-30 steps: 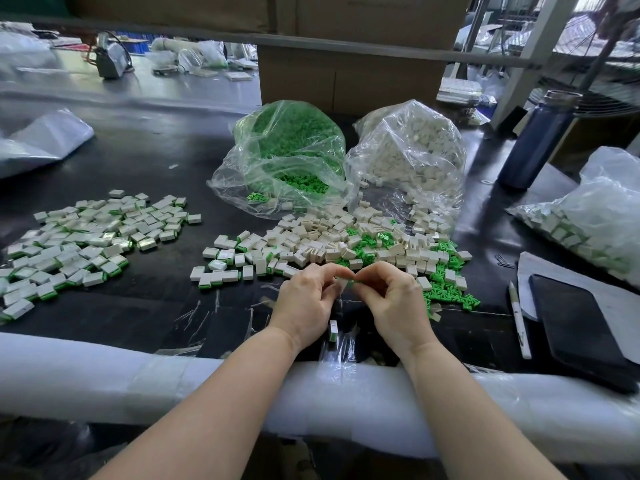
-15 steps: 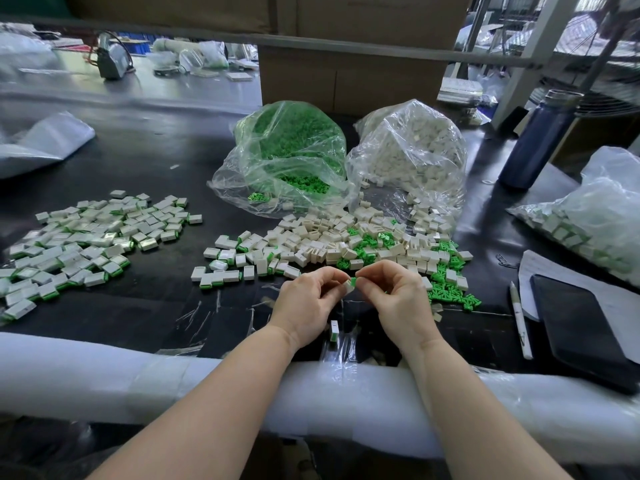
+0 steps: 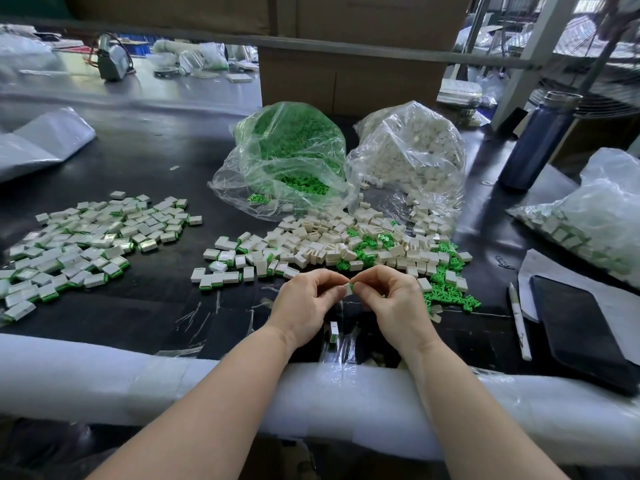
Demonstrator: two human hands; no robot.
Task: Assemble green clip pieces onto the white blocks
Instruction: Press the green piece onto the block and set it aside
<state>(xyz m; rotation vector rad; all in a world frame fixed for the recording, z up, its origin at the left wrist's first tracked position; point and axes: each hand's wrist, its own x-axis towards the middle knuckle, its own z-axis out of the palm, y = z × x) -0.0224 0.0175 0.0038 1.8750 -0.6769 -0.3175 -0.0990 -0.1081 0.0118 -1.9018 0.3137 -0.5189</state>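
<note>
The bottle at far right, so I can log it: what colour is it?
Dark blue with a silver metal top; the bottle shows in the head view.

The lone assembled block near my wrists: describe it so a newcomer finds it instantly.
Start at the white foam roll along the table's near edge. Just beyond it, between the left hand and right hand, stands one white block with a green end, alone, apart from every pile.

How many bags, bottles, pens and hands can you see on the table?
Bags: 4, green clips, white blocks, right one, left one
Bottles: 1
Pens: 1
Hands: 2, left, right
Total: 8
</note>
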